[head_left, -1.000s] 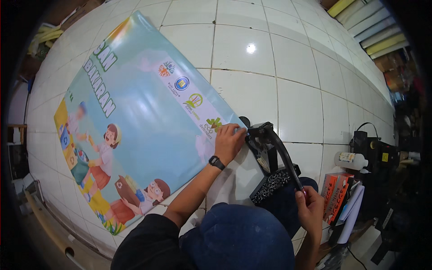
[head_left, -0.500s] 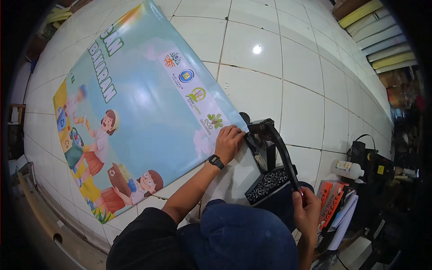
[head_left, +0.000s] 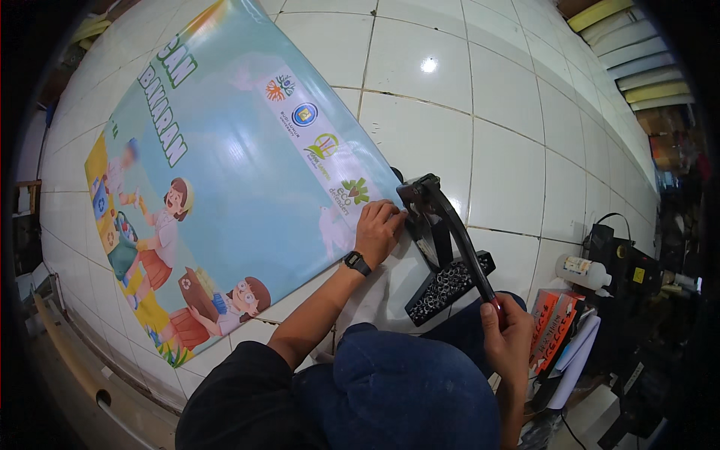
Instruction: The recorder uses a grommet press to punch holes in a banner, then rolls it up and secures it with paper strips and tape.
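Note:
A large printed vinyl banner (head_left: 225,195), pale blue with cartoon children, lies across the floor. My left hand (head_left: 380,231) is closed on its near right corner, fingers curled at the edge beside the press head. That corner reaches the black hand-lever eyelet press (head_left: 416,196); how far it goes between the dies is hidden. My right hand (head_left: 508,330) grips the lower end of the press's long curved lever (head_left: 463,251). Under the lever stands a black tray (head_left: 484,262) filled with small dark rings (head_left: 442,291), apparently eyelets.
White floor tiles (head_left: 495,157) surround the banner. To the right are a white plastic bottle (head_left: 583,272), an orange box (head_left: 551,330), rolled paper (head_left: 577,360) and a black machine (head_left: 619,259). Rolls of material (head_left: 649,67) line the far right. A long metal bar (head_left: 67,360) runs along the left.
The view has shifted slightly, so the floor sits higher in the picture. The press head appears a little farther left. Both hands keep their holds.

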Action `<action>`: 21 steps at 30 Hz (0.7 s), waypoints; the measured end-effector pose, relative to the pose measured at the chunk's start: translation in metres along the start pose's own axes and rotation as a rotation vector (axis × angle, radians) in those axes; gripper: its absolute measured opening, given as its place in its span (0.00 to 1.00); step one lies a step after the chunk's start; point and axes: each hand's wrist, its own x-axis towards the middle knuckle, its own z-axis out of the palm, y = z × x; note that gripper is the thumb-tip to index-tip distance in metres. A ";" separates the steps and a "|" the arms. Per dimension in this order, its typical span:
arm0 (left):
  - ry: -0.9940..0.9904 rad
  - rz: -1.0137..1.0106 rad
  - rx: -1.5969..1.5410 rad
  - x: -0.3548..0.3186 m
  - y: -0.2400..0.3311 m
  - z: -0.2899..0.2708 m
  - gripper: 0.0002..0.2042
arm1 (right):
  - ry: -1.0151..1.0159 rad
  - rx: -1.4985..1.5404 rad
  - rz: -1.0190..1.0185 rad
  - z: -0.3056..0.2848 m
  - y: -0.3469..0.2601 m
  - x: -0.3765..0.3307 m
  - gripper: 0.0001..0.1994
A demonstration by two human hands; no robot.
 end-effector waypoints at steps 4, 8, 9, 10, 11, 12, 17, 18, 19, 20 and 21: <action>-0.011 -0.006 0.000 -0.001 0.001 0.001 0.09 | -0.011 0.017 0.038 0.002 0.002 -0.001 0.13; -0.028 -0.006 -0.006 0.000 0.004 0.005 0.09 | -0.013 0.031 0.021 0.006 0.002 0.001 0.13; -0.011 -0.008 -0.013 0.000 0.004 0.005 0.09 | -0.024 0.050 0.033 0.007 0.001 0.003 0.13; -0.018 -0.005 -0.018 0.000 0.005 0.005 0.08 | -0.033 0.062 0.097 0.006 0.000 0.003 0.13; -0.059 -0.003 -0.022 0.000 0.005 0.004 0.08 | -0.025 0.073 0.048 0.004 -0.002 0.004 0.13; -0.031 0.010 -0.033 -0.001 0.006 0.003 0.08 | -0.125 0.156 0.069 0.000 -0.004 0.006 0.14; 0.013 -0.266 -0.205 0.004 0.014 0.004 0.16 | -0.629 0.980 0.000 -0.044 -0.002 0.030 0.22; 0.043 -0.315 -0.263 0.005 0.015 0.005 0.19 | -0.740 0.907 -0.134 -0.046 0.003 0.043 0.24; 0.031 -0.353 -0.316 0.007 0.014 0.006 0.21 | -0.850 0.797 -0.185 -0.047 0.010 0.058 0.27; 0.026 -0.320 -0.309 0.009 0.013 0.007 0.24 | -0.778 0.741 -0.241 -0.043 0.018 0.076 0.27; 0.023 -0.282 -0.246 0.011 0.010 0.007 0.23 | -0.713 0.650 -0.266 -0.036 0.028 0.097 0.27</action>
